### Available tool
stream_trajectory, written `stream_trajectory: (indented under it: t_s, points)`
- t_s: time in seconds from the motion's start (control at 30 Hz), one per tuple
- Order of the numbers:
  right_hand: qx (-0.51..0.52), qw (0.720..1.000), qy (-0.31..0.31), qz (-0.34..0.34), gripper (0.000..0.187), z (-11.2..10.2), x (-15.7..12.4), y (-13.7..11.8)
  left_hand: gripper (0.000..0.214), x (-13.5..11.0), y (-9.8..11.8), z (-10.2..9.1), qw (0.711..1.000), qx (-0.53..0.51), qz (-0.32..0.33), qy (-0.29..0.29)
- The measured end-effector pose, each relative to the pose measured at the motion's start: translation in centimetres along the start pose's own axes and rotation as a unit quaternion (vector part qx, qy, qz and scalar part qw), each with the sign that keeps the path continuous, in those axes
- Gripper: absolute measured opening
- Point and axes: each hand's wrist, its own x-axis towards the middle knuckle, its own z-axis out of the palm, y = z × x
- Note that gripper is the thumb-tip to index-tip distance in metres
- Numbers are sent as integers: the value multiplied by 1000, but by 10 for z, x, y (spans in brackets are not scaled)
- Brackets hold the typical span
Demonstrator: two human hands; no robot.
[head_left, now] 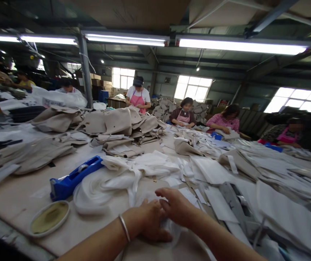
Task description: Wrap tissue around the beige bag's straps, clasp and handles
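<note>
My left hand (154,221), with a bracelet at the wrist, lies over a thin white sheet (175,229) near the table's front edge. Its thumb points to the right, while some fingers are partly hidden. Just above and to the right, my right hand (177,206) reaches leftward with fingers extended and apart, its tips close over the left hand. Beneath the sheet shows a beige leather-like piece (190,248). Beyond my hands sits a loose roll of white wrapping material (98,192), its folds spreading to the right.
A blue tape dispenser (75,177) and a round dish (67,212) are at left; a grey tape dispenser (235,204) is at right. Beige bag-like pieces (112,121) pile up behind. White sheets (283,206) cover the right side. Several co-workers (137,98) work across the table.
</note>
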Motion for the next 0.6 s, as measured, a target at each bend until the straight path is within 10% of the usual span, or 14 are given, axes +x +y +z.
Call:
stream_trajectory:
  t_s: [0.2,0.6]
  points:
    - [-155,974,22,166,31,-5,-22,23,89,1,0,6,999,-17,-45,-17]
    - [0,973,30,229,36,15,-45,59,89,0,4,1,997,-30,-66,-7]
